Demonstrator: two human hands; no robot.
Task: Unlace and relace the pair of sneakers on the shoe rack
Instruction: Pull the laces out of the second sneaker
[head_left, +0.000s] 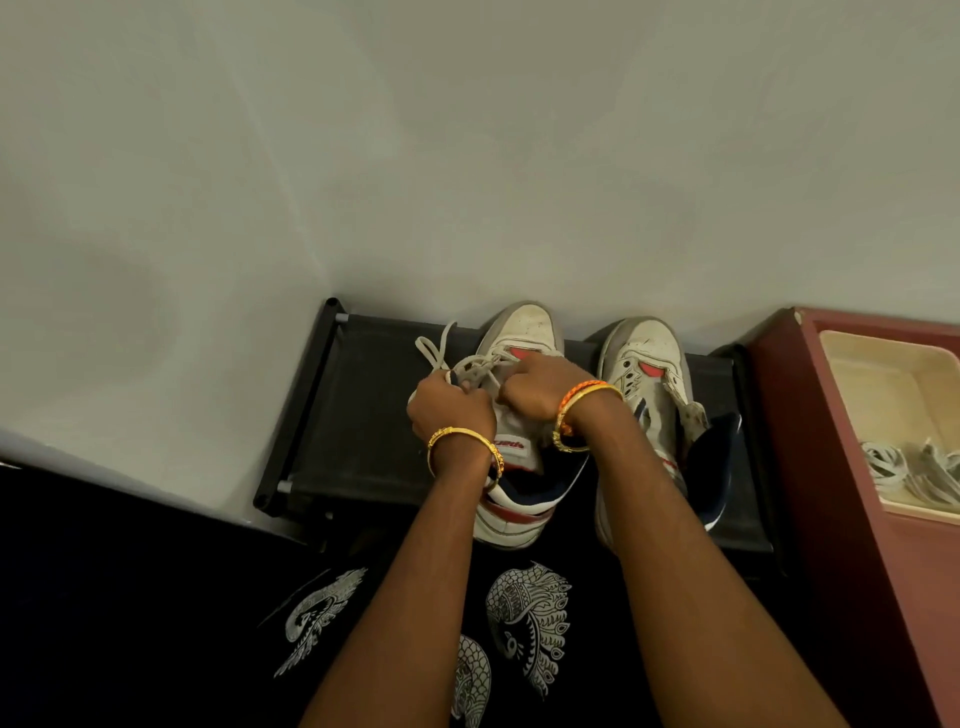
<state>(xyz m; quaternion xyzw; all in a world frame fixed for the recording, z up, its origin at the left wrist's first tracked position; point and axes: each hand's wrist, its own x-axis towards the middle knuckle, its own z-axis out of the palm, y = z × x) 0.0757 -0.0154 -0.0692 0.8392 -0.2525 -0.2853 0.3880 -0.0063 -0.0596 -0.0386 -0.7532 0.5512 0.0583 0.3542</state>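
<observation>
- I see the two worn white leather sneakers side by side on the black fabric shoe rack (358, 415), toes to the pale wall.
- My left hand (449, 410) curls around the grey flat lace (441, 348) of the left sneaker (524, 338), a loop sticking out beyond the fist.
- My right hand (540, 387) pinches the same lace over the tongue, index finger pointing down at the eyelets.
- The right sneaker (644, 353) stands untouched, just beside.
- A cream tray (852, 364) holding loose white laces (914, 467) sits in the red box at right.
</observation>
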